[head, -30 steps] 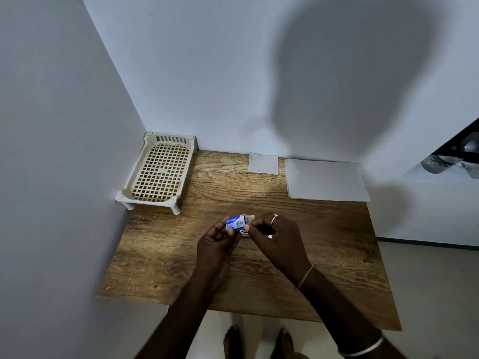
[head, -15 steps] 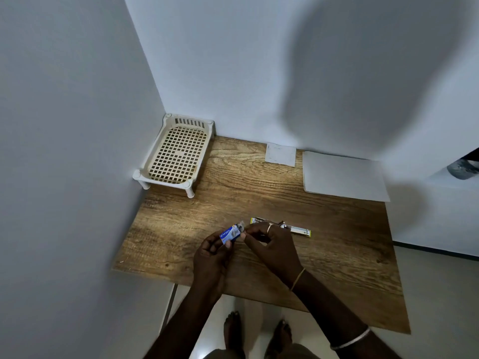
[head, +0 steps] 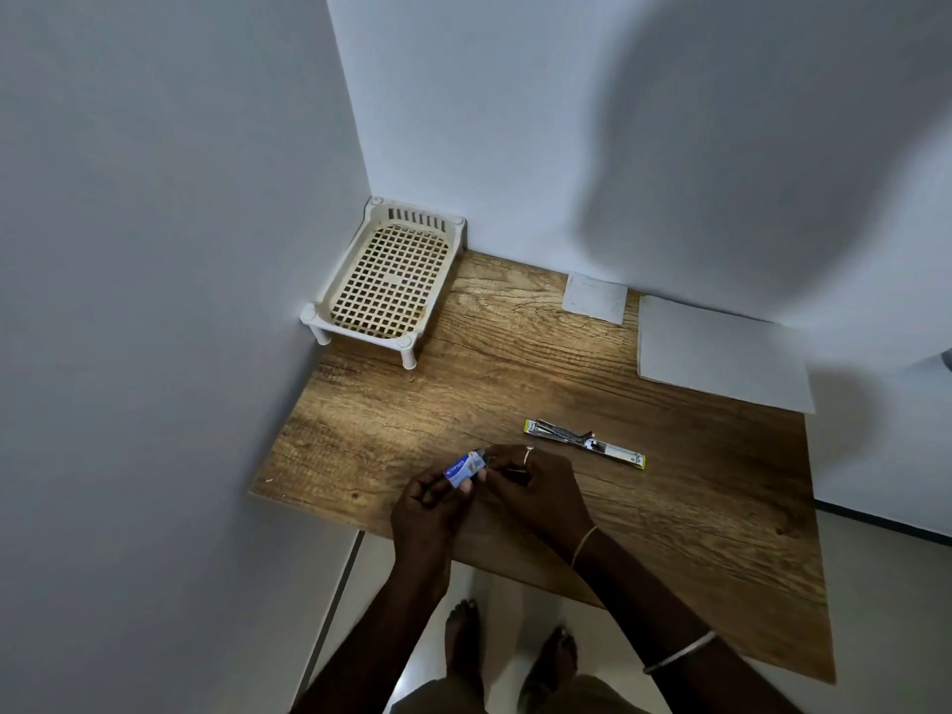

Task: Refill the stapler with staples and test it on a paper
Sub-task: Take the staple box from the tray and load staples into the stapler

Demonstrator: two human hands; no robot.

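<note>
The stapler (head: pixel 584 442) lies opened out flat on the wooden table (head: pixel 669 507), a long metal strip with yellow-green ends, to the right of my hands. My left hand (head: pixel 427 507) grips a small blue and white staple box (head: pixel 465 470) above the table's front edge. My right hand (head: pixel 530 492) pinches at the box's open end with thumb and forefinger. Whether staples are between those fingers is hidden. A white sheet of paper (head: pixel 721 353) lies at the back right, and a smaller paper piece (head: pixel 595 298) sits by the wall.
A cream plastic rack (head: pixel 391 280) on short legs stands in the back left corner against the walls. Walls close the table in at the left and back. My bare feet show on the floor below the table's front edge.
The view has shifted left and down, so the stapler now shows on the table right of my hands. Both hands stay on the staple box and have drifted toward the front edge.
</note>
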